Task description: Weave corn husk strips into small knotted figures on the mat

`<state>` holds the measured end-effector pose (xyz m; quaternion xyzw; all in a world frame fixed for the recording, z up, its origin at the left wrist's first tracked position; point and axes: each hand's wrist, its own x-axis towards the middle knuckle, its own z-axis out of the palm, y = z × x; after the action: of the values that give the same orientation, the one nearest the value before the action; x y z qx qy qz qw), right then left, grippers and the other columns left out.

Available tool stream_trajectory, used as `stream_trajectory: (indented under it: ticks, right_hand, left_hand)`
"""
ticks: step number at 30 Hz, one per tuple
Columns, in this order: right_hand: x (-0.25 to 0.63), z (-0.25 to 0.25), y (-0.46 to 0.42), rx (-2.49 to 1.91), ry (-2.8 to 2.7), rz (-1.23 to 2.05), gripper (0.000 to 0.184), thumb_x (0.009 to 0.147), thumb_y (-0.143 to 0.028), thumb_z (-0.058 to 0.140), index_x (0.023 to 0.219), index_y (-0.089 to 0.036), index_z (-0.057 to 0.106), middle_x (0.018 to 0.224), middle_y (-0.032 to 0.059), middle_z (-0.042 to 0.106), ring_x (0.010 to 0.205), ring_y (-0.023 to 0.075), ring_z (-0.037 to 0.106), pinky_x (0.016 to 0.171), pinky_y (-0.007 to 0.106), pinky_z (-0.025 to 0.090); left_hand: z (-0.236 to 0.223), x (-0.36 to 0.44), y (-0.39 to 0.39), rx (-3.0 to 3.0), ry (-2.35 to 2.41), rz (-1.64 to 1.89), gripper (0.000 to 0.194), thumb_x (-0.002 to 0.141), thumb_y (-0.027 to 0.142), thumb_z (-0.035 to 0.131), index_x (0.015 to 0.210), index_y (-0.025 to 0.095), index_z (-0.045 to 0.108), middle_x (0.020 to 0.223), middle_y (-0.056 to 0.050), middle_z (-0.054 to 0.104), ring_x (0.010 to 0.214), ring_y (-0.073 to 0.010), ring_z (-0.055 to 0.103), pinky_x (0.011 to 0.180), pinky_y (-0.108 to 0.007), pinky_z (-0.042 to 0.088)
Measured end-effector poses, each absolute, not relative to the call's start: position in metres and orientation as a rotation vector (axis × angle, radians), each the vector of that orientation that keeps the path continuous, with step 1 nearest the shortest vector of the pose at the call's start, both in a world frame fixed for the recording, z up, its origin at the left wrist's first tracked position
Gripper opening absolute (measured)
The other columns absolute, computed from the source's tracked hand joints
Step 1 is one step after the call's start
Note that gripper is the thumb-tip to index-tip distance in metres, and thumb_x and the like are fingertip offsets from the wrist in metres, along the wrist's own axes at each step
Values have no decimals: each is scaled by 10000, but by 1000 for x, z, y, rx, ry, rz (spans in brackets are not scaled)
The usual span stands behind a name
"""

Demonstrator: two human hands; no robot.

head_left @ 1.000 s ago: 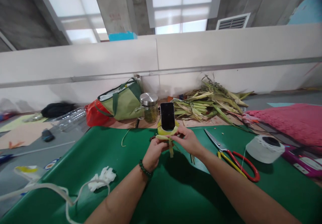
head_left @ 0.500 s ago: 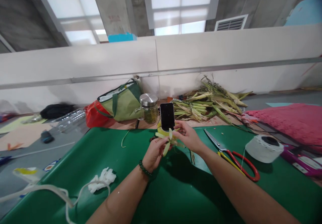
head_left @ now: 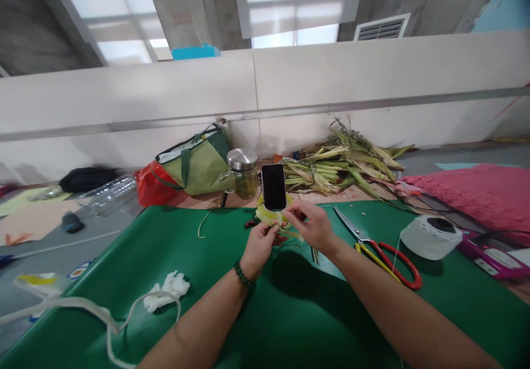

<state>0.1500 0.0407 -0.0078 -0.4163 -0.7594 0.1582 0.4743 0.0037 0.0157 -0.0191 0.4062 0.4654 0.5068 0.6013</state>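
Pale green-yellow husk strips (head_left: 295, 234) are held between my hands, over the middle of the green mat (head_left: 199, 302). My left hand (head_left: 260, 246), with a dark green bead bracelet (head_left: 242, 275) at the wrist, pinches the strips from the left. From the right, the bent fingers of my right hand (head_left: 311, 224) close on the strips near their upper part. Right behind my fingers stands a phone (head_left: 273, 186) with a dark screen, propped on a yellow stand (head_left: 265, 212). Fingers partly hide how the strips cross.
Red-and-yellow scissors (head_left: 379, 250) and a white string roll (head_left: 430, 237) lie to the right. A husk pile (head_left: 345, 162), a glass jar mug (head_left: 243, 178) and a green bag (head_left: 199, 164) stand behind. Crumpled tissue (head_left: 168, 291) and a white cable (head_left: 74, 302) lie left.
The strips fanned outward before; now they are gathered closer between my fingertips. My right hand has turned, its fingers curling down more. The view has shifted slightly.
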Motion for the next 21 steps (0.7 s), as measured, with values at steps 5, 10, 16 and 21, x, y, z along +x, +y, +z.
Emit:
stream_trajectory:
  ticks: [5,10,16,21]
  right_hand:
    - [151,0,37,-1036,-1920,180,176,845,-351,534,756,-205,579,760,70,608,784,212,541,731,323,416]
    - [157,-5,56,-1045,-1856,748,232,856,-369,501,865,-178,632,855,70,659,805,200,593,727,331,463]
    - [167,-1,60,-814,-1889,1251,230,720,-366,689,844,-173,711,830,33,715,785,172,638,749,305,499]
    - [172,13,51,-789,-1965,1160,154,715,-319,697,768,-178,724,777,26,713,748,169,634,727,287,490]
  left_hand:
    - [-18,3,16,787,1072,1302,289,618,322,801,751,145,615,684,12,640,554,-86,578,592,-224,486]
    - [-8,-4,17,670,955,1227,312,670,328,780,841,172,571,748,0,669,586,-111,633,539,-208,476]
    - [-4,-8,12,764,858,1122,344,604,368,829,779,149,632,677,-5,660,612,-122,643,595,-220,501]
    - [-4,-10,10,789,803,1070,418,522,412,862,781,128,699,585,0,632,545,-101,600,567,-210,494]
